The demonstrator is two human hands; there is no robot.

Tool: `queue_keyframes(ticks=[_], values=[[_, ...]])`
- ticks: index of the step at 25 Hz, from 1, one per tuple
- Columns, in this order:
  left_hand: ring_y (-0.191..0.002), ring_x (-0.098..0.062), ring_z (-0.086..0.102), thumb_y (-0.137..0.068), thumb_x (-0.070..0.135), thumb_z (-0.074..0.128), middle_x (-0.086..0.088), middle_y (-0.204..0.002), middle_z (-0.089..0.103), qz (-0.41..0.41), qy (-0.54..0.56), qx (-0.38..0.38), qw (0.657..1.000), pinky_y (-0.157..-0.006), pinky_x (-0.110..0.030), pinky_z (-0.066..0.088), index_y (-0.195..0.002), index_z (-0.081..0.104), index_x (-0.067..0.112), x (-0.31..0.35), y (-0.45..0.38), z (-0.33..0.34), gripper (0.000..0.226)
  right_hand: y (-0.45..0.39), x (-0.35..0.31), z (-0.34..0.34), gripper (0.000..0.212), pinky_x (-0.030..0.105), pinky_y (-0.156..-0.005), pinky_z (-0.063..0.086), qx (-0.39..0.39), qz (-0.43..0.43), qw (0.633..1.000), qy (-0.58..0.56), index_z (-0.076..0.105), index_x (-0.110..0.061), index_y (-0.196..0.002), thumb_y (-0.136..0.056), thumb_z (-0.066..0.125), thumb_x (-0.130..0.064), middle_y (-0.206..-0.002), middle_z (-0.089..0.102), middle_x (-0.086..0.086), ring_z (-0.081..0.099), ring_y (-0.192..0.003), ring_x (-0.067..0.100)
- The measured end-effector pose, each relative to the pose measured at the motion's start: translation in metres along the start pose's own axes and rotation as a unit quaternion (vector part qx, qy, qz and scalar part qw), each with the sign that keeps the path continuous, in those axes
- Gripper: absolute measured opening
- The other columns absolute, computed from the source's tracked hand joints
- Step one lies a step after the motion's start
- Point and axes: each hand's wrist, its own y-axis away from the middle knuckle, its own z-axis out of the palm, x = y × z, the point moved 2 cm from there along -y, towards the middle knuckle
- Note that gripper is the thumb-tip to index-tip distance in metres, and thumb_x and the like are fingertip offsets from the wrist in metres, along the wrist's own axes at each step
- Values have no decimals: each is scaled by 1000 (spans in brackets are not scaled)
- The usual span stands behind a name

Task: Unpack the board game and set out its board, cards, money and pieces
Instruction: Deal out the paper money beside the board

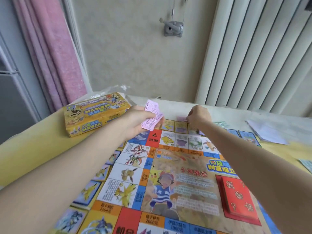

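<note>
The left hand (136, 120) grips a fanned stack of pink paper money (152, 115). The right hand (200, 115) pinches one pink note (181, 118) at the far edge of the colourful square game board (168, 174), beside the yellow cardboard box (94, 114).

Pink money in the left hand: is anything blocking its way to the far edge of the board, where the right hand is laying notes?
Nothing visible does. The left hand holds the pink money just left of the right hand; only open air lies between them.

Board (168, 174) flat, unfolded; red card deck (238, 198) on it.
</note>
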Motion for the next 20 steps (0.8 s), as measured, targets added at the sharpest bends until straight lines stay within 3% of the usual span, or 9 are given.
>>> queue_keyframes(ticks=[2,3,4,6,7,11,14,17,20], values=[[-53,-18,68,-88,-14,46,-12,-62,69,28,11,14,999,-54,-27,56,-88,56,-4,5,10,-14,15,13,-21,-19,18,29,-70,44,21,-32,997,-67,67,-1,-98,-86,56,-11,-94,65,14,61,-89,29],[-50,-16,67,-87,-15,47,-9,-57,68,40,16,26,999,-51,-26,55,-87,57,-2,8,15,-23,15,24,-37,-26,20,28,-63,41,-21,-62,987,-144,67,-1,-94,-88,57,-17,-85,62,11,59,-76,26],[-47,-14,66,-86,-14,49,-6,-54,68,47,16,43,998,-48,-25,55,-86,57,0,11,19,-33,16,42,-56,-30,25,26,-57,40,-116,-93,960,-238,66,-2,-90,-91,56,-24,-79,59,9,54,-65,20],[-45,-12,64,-84,-12,54,-2,-52,67,54,-2,78,996,-49,-23,54,-84,59,4,13,29,-55,17,89,-95,-32,31,19,-54,42,-322,-140,853,-385,63,-5,-81,-93,52,-31,-75,59,7,52,-57,13],[-45,-11,64,-82,-12,56,-1,-51,66,56,-10,92,994,-50,-22,54,-83,60,6,12,35,-66,18,106,-111,-31,27,17,-55,45,-364,-167,823,-402,62,-6,-78,-92,54,-28,-74,61,7,54,-58,12],[-48,-7,64,-81,-10,59,2,-55,68,65,-39,106,992,-55,-20,54,-85,62,8,9,67,-109,18,145,-154,-17,17,14,-50,48,-329,-173,834,-408,59,-6,-72,-86,65,-15,-68,61,6,55,-54,11],[-53,-7,65,-82,-8,60,3,-60,69,60,-67,116,989,-55,-19,53,-83,61,13,6,93,-134,21,167,-174,-2,14,14,-49,50,-349,-126,814,-448,56,-4,-73,-81,68,-4,-66,58,10,57,-49,9],[-58,-10,64,-89,-1,54,-2,-74,67,51,-83,141,985,-58,-22,51,-89,57,18,2,118,-154,19,195,-186,11,18,11,-47,47,-367,-129,823,-413,57,-3,-66,-78,66,7,-64,57,11,55,-42,4],[-37,-5,57,-93,-2,45,2,-47,62,51,-51,197,978,-39,-16,48,-86,55,14,4,138,-174,20,236,-191,26,14,11,-48,45,-393,-203,844,-304,62,-3,-67,-76,67,6,-66,60,13,55,-45,6]])
